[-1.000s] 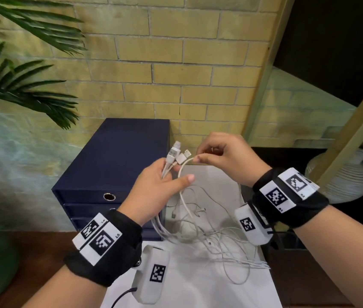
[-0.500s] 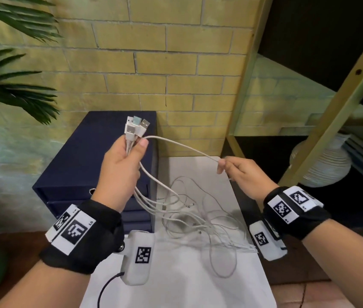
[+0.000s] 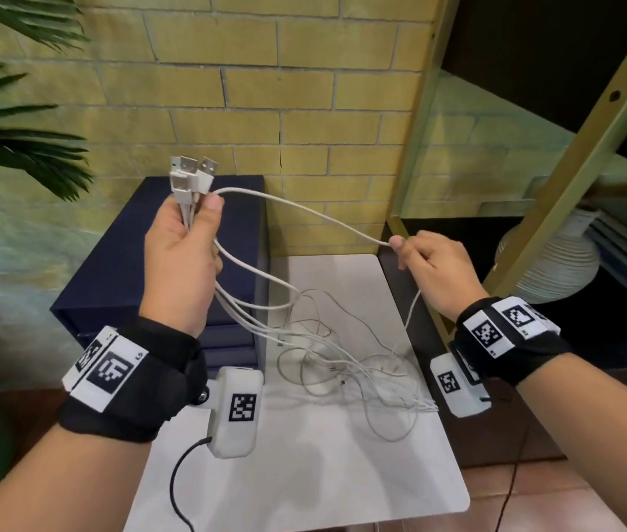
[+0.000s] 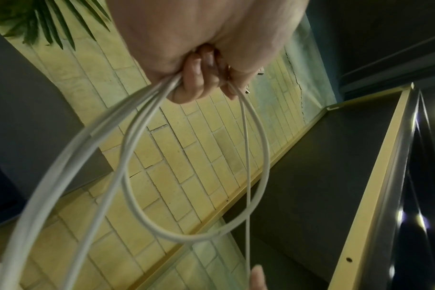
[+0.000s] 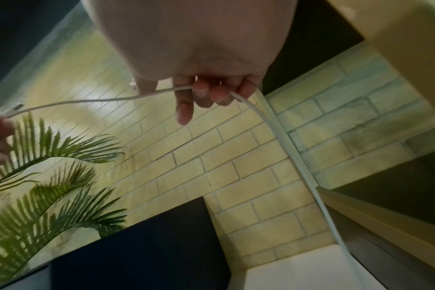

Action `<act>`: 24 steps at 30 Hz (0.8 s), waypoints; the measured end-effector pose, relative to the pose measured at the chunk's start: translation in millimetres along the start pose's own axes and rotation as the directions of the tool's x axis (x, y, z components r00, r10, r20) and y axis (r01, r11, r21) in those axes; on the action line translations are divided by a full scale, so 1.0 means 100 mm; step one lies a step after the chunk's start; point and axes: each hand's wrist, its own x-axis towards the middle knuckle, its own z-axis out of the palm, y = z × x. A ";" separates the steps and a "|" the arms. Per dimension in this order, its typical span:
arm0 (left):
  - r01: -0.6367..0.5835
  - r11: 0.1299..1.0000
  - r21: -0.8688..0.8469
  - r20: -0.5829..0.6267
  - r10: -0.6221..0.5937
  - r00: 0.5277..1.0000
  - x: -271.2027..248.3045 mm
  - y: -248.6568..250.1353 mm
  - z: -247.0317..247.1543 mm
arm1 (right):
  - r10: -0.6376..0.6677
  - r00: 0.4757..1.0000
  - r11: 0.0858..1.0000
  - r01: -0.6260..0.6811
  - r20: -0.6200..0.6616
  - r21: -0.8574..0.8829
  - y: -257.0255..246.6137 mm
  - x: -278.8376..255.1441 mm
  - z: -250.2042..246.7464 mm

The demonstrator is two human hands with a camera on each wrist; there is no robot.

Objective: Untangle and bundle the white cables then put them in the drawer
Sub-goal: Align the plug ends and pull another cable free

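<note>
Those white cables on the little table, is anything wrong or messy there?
Yes: the white cables lie in a loose snarl on the white table, loops crossing. The left hand holds the plug ends together; the right hand draws one strand out. No damage shows.

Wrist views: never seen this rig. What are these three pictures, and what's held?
No robot: a person with cameras strapped to head and wrists. The head view looks down at both hands; each wrist view looks along its own palm to the fingers. The left hand grips the plug ends of the white cables, whose slack lies tangled on a white table. The right hand pinches one cable stretched between the hands. A dark blue drawer unit stands behind the table.
</note>
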 end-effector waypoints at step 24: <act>0.057 0.998 -0.006 0.012 -0.057 0.998 -0.12 -0.02 -0.06 | 0.219 0.849 0.956 -0.284 0.481 0.067 -0.04 -0.10 -0.03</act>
